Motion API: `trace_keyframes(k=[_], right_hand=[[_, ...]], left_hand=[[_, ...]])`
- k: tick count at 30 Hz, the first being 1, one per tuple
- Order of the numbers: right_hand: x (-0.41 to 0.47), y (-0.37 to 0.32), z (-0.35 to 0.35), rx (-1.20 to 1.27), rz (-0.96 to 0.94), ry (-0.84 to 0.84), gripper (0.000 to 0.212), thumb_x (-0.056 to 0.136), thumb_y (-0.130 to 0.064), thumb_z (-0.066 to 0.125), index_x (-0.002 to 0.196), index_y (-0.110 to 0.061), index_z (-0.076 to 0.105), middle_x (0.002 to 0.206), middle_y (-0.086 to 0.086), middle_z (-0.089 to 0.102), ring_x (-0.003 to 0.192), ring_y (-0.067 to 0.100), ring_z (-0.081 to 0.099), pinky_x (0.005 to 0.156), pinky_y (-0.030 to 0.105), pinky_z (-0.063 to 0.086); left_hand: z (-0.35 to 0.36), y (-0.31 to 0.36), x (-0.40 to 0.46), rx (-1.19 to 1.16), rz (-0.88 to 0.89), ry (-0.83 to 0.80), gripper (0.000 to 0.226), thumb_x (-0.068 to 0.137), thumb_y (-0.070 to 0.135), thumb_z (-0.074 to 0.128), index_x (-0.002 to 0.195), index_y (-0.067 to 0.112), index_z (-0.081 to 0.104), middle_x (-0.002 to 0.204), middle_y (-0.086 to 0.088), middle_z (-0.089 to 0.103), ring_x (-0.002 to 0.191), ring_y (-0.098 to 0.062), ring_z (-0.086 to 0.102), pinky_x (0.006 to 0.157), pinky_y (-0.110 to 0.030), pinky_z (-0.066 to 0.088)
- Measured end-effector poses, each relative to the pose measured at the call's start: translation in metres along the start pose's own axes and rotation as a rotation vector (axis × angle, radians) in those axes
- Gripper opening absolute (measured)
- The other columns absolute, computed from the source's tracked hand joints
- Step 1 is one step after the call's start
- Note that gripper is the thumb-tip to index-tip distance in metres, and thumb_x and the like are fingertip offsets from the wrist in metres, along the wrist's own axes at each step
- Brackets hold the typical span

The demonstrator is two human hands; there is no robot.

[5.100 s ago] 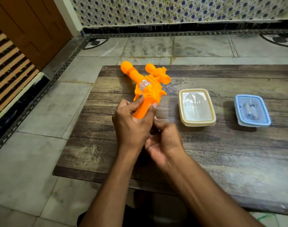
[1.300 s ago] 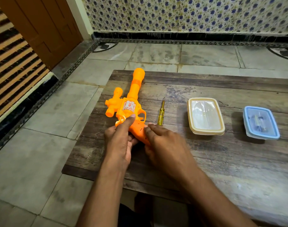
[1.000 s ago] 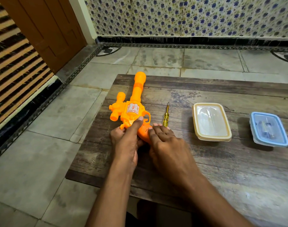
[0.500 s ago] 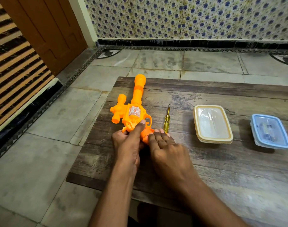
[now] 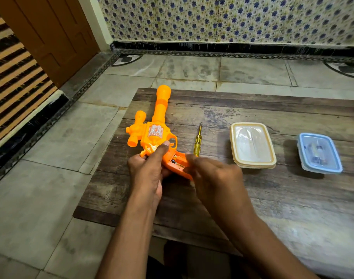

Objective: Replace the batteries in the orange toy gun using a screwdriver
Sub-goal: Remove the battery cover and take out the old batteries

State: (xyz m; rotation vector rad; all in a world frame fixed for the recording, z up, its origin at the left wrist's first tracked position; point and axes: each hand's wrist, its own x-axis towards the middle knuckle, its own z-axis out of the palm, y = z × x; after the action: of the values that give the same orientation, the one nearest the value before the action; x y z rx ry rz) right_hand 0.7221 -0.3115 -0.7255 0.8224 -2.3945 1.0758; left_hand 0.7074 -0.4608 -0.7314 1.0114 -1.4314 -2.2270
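The orange toy gun [image 5: 155, 135] lies flat on the wooden table [image 5: 272, 198], barrel pointing away from me. My left hand [image 5: 147, 172] grips its body just above the handle, thumb pressed on top. The handle's battery compartment [image 5: 177, 163] is uncovered, with dark cells showing inside. My right hand [image 5: 214, 176] is blurred just right of the handle, fingers curled; whether it holds anything is hidden. A yellow screwdriver [image 5: 197, 141] lies on the table to the right of the gun, touched by neither hand.
A cream-lidded plastic box [image 5: 252, 146] stands right of the screwdriver. Further right is a blue-lidded box [image 5: 319, 153] with batteries visible through the lid. The table's left edge lies close to the gun; tiled floor, a wall and a wooden door surround the table.
The gun went from upright in both hands to flat on the table, and the screwdriver now lies beside it. In the last half second my right hand slid right off the handle, baring the compartment.
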Motion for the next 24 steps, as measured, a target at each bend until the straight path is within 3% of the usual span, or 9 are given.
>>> trace_keyframes(k=[3,7,13,18,21,24], right_hand=[[0.001,0.010,-0.024,-0.002,0.039,0.006,0.026,0.079,-0.002,0.070,0.102,-0.007,0.080,0.083,0.007,0.080,0.066,0.020,0.075,0.062,0.029,0.055],[-0.009,0.025,-0.057,-0.112,0.113,-0.185,0.010,0.081,-0.002,0.075,0.082,-0.011,0.078,0.065,0.008,0.073,0.055,0.026,0.067,0.049,0.040,0.054],[-0.014,0.041,-0.085,-0.129,0.205,-0.373,0.009,0.087,-0.011,0.076,0.081,-0.017,0.079,0.066,0.003,0.070,0.059,0.024,0.062,0.054,0.037,0.052],[-0.017,0.045,-0.096,-0.244,0.214,-0.527,0.014,0.081,-0.010,0.067,0.068,-0.014,0.062,0.068,0.007,0.062,0.066,0.031,0.059,0.059,0.043,0.053],[-0.021,0.051,-0.089,-0.263,0.200,-0.612,0.036,0.081,-0.012,0.066,0.059,-0.020,0.038,0.068,0.007,0.056,0.066,0.034,0.056,0.061,0.047,0.051],[-0.023,0.057,-0.080,-0.230,0.132,-0.629,0.028,0.077,-0.010,0.063,0.061,-0.020,0.042,0.071,0.001,0.053,0.066,0.031,0.056,0.062,0.049,0.052]], left_hand=[[0.001,0.001,-0.002,0.006,-0.014,-0.003,0.013,0.088,0.003,0.077,0.081,0.011,0.069,0.069,-0.003,0.076,0.064,-0.018,0.074,0.052,-0.035,0.062],[0.002,-0.001,-0.002,0.025,-0.019,-0.002,0.013,0.088,0.007,0.078,0.082,0.012,0.068,0.070,-0.001,0.076,0.070,-0.018,0.073,0.053,-0.034,0.062],[0.003,-0.003,0.000,0.045,-0.016,0.005,0.011,0.088,0.009,0.079,0.089,0.013,0.068,0.092,-0.009,0.076,0.082,-0.023,0.075,0.063,-0.039,0.064],[0.003,-0.004,-0.001,0.046,-0.003,0.001,0.013,0.088,0.007,0.078,0.089,0.014,0.067,0.091,-0.007,0.076,0.081,-0.020,0.076,0.056,-0.034,0.061],[0.006,-0.004,-0.002,0.052,0.002,-0.003,0.012,0.088,0.007,0.078,0.089,0.014,0.068,0.091,-0.007,0.076,0.080,-0.020,0.075,0.056,-0.034,0.061],[0.007,-0.003,-0.003,0.048,0.005,0.000,0.013,0.089,0.007,0.077,0.089,0.015,0.067,0.092,-0.007,0.076,0.083,-0.021,0.075,0.061,-0.037,0.060]])
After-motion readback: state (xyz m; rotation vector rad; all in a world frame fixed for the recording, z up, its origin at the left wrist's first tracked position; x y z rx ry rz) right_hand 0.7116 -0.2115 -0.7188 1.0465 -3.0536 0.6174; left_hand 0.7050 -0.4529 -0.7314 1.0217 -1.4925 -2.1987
